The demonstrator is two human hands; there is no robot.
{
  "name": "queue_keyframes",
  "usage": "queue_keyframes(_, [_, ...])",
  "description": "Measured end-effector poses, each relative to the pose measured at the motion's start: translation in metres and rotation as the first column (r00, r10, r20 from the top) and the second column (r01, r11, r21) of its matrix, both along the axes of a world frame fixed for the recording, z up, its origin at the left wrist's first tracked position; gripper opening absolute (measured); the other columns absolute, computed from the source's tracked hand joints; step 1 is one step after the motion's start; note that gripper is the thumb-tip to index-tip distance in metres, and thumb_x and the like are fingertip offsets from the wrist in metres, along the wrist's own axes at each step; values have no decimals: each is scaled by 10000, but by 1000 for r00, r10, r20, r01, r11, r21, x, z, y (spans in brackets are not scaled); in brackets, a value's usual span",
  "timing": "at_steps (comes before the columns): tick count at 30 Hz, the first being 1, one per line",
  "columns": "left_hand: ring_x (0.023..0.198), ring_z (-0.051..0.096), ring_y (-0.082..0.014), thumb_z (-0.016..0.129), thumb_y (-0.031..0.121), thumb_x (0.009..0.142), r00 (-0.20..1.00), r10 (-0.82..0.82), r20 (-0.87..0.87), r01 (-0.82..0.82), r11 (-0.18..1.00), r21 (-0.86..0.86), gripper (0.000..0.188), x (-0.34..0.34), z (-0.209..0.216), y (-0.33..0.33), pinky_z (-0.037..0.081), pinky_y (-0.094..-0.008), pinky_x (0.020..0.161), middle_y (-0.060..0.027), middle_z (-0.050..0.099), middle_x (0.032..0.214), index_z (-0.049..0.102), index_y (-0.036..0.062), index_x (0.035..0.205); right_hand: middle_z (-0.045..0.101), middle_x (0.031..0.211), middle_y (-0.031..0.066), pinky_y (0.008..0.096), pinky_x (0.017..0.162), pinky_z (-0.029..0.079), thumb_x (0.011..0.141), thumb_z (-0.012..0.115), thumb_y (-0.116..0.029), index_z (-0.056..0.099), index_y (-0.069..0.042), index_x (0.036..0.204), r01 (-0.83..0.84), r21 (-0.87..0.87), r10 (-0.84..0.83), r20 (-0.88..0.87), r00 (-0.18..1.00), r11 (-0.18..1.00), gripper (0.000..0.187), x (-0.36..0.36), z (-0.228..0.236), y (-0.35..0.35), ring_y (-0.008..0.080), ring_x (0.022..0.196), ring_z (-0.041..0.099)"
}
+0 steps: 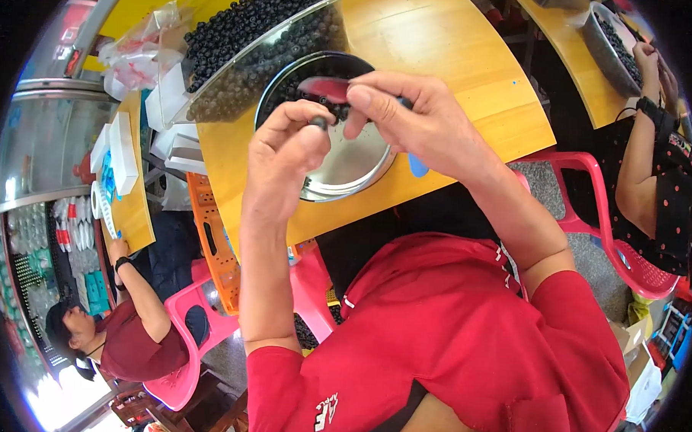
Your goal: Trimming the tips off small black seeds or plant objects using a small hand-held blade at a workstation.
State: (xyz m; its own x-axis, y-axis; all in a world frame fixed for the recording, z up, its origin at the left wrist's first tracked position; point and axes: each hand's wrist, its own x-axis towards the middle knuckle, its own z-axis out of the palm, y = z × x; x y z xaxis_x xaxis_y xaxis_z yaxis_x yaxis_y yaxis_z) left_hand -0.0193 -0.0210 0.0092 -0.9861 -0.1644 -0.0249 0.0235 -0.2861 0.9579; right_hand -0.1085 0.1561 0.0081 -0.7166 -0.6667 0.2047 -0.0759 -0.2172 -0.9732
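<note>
My left hand [283, 157] pinches a small dark round berry [319, 122] between thumb and fingertips, held above a shiny metal bowl [348, 166]. My right hand [414, 115] grips a small dark red tool [326, 87] whose tip meets the berry. Both hands hover over the yellow wooden table [458, 60]. Just beyond the bowl sits a clear plastic tray [244, 68] heaped with several dark berries [238, 22]. More dark berries lie inside the bowl's far side, partly hidden by my hands.
Plastic bags [138, 52] and white boxes [123, 151] lie at the table's left. An orange crate [215, 242] and pink plastic chairs [612, 240] stand around. One person sits at the lower left, another at the right beside a second berry bowl [611, 42].
</note>
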Motion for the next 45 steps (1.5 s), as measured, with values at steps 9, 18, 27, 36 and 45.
queue_keyframes(9, [610,550,-146,588,173,884,991,-107,81,129,576,-807,169,-14,8,-31,430,-294,542,-53,616,737,601,6,863,641,782,30,160,442,290,974,523,-234,631,-12,1097,-7,-31,12,179,984,999,276,-6,2,9,-3,509,379])
queue_keyframes(18, [773,661,-333,661,226,801,954,54,294,294,-355,-887,223,-23,-9,-12,511,-435,684,-171,665,776,581,28,865,625,769,20,171,455,313,969,536,-247,634,-15,1095,-9,-5,10,157,987,1000,281,-5,-1,8,3,523,394])
queue_keyframes(27, [526,523,-173,668,146,813,995,46,86,67,309,-949,223,-15,10,-8,419,-317,533,-67,533,583,591,-4,959,637,778,2,160,464,325,910,627,-263,645,-15,1100,41,127,-61,157,986,991,312,-11,-12,2,-8,546,419])
queue_keyframes(36, [544,380,-35,721,77,805,962,142,-232,-267,664,-699,211,-10,12,20,325,-206,500,36,432,585,593,22,964,565,684,-62,162,438,272,861,691,-212,655,-26,1094,9,43,-19,238,971,999,300,-5,0,-4,-22,519,388])
queue_keyframes(45, [535,377,-54,721,14,791,883,140,-449,-450,529,-720,225,-11,6,27,326,-215,475,24,395,594,588,44,970,486,609,-77,160,420,255,876,676,-189,673,-52,974,-111,-134,166,526,834,985,168,-8,2,-2,-12,485,363])
